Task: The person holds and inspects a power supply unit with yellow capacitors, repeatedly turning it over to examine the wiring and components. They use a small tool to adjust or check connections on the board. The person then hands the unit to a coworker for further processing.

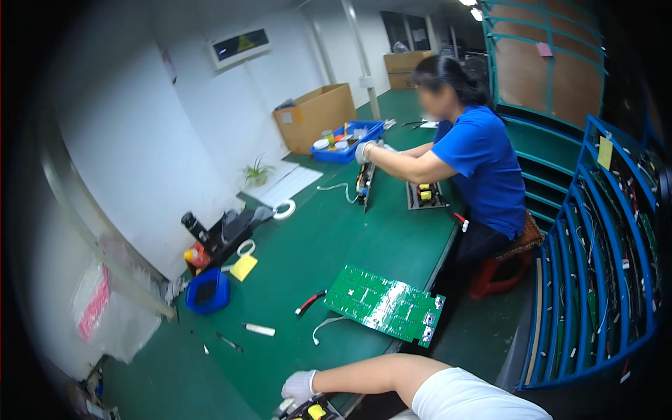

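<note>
My right arm, in a white sleeve, reaches in from the lower right. My right hand (301, 386), in a pale glove, is closed at the near side of a circuit board (316, 411) with yellow components, which the lower edge of the picture cuts off. Its fingertips are partly hidden. My left hand does not show. Farther off, a large green circuit board (381, 301) lies flat near the table's right edge. Beside it are a red-and-black lead (310, 302) and a white cable (325, 327).
A co-worker in blue (483, 164) handles an upright board (364, 183) across the green table (315, 241). To the left are a blue bin (208, 292), a yellow pad (243, 267) and a white marker-like stick (259, 329). Blue racks (595, 266) of boards stand right.
</note>
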Tool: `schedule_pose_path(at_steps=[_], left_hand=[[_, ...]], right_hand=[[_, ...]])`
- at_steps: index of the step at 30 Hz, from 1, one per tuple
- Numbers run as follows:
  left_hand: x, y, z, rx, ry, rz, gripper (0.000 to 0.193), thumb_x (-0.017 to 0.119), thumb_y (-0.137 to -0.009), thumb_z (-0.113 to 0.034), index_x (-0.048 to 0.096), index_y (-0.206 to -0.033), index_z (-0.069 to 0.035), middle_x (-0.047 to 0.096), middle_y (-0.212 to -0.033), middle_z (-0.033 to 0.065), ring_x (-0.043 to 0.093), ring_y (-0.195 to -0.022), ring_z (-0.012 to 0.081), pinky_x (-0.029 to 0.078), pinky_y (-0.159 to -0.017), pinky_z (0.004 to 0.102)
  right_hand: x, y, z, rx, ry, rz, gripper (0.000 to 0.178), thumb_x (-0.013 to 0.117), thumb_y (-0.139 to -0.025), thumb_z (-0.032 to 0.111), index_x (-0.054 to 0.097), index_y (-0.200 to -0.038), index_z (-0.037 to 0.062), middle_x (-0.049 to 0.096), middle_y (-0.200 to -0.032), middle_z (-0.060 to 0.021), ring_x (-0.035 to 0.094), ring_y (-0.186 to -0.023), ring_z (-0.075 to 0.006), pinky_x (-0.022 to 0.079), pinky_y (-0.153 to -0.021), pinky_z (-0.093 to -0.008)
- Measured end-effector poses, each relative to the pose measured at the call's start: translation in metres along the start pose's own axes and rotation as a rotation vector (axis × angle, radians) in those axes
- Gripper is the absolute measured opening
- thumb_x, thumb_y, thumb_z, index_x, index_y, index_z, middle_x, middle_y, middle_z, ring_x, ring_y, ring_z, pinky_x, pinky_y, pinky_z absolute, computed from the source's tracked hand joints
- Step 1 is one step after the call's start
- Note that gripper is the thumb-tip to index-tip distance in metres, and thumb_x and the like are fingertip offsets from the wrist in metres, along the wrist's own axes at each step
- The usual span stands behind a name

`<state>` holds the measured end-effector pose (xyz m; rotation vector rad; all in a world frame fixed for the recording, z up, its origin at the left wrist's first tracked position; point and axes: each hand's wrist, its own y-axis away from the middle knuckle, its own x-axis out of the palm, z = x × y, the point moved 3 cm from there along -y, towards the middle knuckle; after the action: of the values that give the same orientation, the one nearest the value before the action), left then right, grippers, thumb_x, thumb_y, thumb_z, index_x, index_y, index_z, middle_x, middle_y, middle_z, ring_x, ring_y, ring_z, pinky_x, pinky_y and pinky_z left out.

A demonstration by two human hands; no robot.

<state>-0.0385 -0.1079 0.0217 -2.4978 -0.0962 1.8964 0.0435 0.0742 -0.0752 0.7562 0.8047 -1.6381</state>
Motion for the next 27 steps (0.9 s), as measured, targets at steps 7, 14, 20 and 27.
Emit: schedule_pose_path(at_steps=[7, 14, 20, 27], left_hand=[[0.006, 0.009, 0.012, -0.18, -0.104, -0.112, 0.086, 0.081, -0.049, -0.054, 0.057, -0.116, -0.006, 0.064, -0.094, 0.0145, 0.061, -0.088, 0.0328, 0.046, -0.082, 0.0466], [0.007, 0.01, 0.026, -0.188, -0.069, -0.03, 0.088, 0.077, -0.054, -0.064, 0.058, -0.116, -0.004, 0.065, -0.097, 0.015, 0.063, -0.09, 0.0319, 0.047, -0.085, 0.0509], [0.001, 0.007, 0.024, -0.259, -0.025, 0.086, 0.087, 0.079, -0.057, -0.058, 0.055, -0.121, -0.003, 0.065, -0.099, 0.0159, 0.064, -0.093, 0.0304, 0.051, -0.081, 0.0426], [0.01, 0.004, 0.032, -0.305, 0.08, 0.019, 0.09, 0.08, -0.057, -0.056, 0.052, -0.125, -0.004, 0.065, -0.102, 0.0152, 0.065, -0.091, 0.0313, 0.052, -0.081, 0.0427]], right_hand=[[-0.037, 0.006, 0.025, 0.091, -0.013, 0.169, 0.051, 0.059, -0.074, 0.062, 0.071, -0.08, 0.0122, 0.068, -0.078, -0.0159, 0.065, -0.072, -0.0358, 0.052, -0.066, -0.0449], [-0.014, 0.003, 0.01, 0.063, 0.121, 0.132, 0.066, 0.05, -0.081, 0.069, 0.066, -0.077, 0.0053, 0.066, -0.076, -0.0167, 0.065, -0.072, -0.0352, 0.052, -0.065, -0.0441], [-0.02, -0.004, 0.014, 0.086, 0.055, 0.171, 0.061, 0.055, -0.083, 0.062, 0.064, -0.075, 0.0028, 0.063, -0.069, -0.0192, 0.064, -0.068, -0.0369, 0.051, -0.062, -0.0447], [-0.008, -0.037, 0.038, 0.106, -0.012, 0.252, 0.052, 0.06, -0.082, 0.053, 0.063, -0.076, 0.0011, 0.063, -0.073, -0.0204, 0.064, -0.071, -0.0378, 0.051, -0.065, -0.0448]])
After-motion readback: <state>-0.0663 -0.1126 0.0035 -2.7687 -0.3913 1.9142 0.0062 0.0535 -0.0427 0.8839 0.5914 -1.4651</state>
